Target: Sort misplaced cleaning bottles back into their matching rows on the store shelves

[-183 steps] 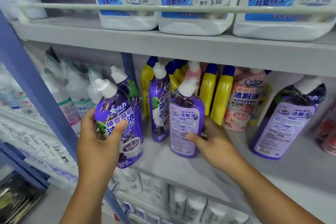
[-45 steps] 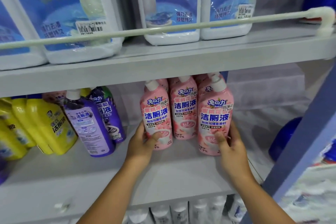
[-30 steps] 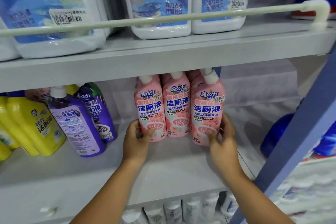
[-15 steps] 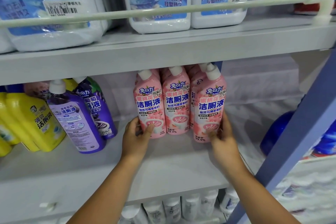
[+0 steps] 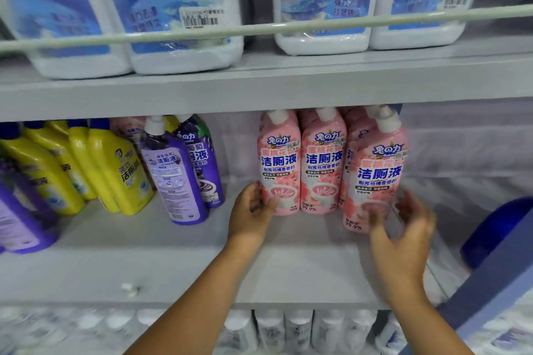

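Observation:
Three pink bottles stand in a row on the grey shelf: a left one, a middle one, and a right one standing further forward, with more pink ones behind. My left hand grips the base of the left pink bottle, thumb across its front. My right hand is blurred beside the base of the right pink bottle, fingers spread and loose, thumb in front of the label. To the left stand two purple bottles and several yellow ones.
White jugs with blue labels fill the upper shelf behind a white rail. A blue upright post and a blue bottle are at the right. Another purple bottle sits far left. White bottles line the shelf below.
My right hand has loosened its grip on the right pink bottle and drawn back to the right. My left hand still holds the left pink bottle. The view has shifted slightly.

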Demonstrator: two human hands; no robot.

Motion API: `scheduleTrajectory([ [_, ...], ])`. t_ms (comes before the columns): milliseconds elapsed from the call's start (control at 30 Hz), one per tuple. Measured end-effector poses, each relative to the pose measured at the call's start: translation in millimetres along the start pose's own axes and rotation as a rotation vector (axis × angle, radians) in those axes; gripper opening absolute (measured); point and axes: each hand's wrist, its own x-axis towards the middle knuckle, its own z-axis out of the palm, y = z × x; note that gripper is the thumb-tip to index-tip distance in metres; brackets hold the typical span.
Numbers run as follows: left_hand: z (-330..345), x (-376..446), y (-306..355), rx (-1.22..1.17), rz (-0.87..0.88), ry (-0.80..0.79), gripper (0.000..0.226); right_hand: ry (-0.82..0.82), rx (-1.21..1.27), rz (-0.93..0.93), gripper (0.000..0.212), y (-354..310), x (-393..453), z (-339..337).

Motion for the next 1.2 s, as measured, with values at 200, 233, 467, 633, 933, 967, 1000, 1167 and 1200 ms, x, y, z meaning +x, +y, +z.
scheduleTrajectory([
  [200,-60.0,-27.9,20.3,-0.098,-0.030,0.262,0.036,-0.286,0.196,-0.083,0.032,-19.3,-44.9,50.7],
  [233,-77.3,-30.4,27.9,-0.095,-0.012,0.277,0.036,-0.349,0.244,-0.041,0.031,-25.2,-50.0,64.1],
  [467,-211.4,-25.5,45.7,0.052,0.048,0.538,0.033,-0.664,0.278,0.068,0.044,-62.1,-87.5,150.3],
  [633,-274.0,16.0,34.6,0.105,0.097,0.612,0.033,-0.767,0.266,0.001,0.035,-97.6,-117.3,193.3],
  [933,-339.9,108.0,21.0,0.343,0.144,0.177,0.071,-0.803,0.202,-0.037,0.033,-184.6,-157.1,337.4],
  [967,-342.9,112.8,19.3,0.327,0.170,0.126,0.075,-0.785,0.165,-0.051,0.029,-186.3,-155.8,353.5],
  [1000,-346.3,118.8,16.5,0.298,0.201,0.077,0.082,-0.772,0.122,-0.046,0.036,-186.7,-154.5,367.7],
  [1167,-359.7,135.7,-1.8,0.256,0.206,0.001,0.084,-0.744,0.039,0.016,0.076,-183.9,-151.9,405.4],
  [1200,-358.3,135.6,-1.3,0.268,0.186,0.022,0.076,-0.710,0.001,0.007,0.075,-182.8,-153.2,409.2],
])
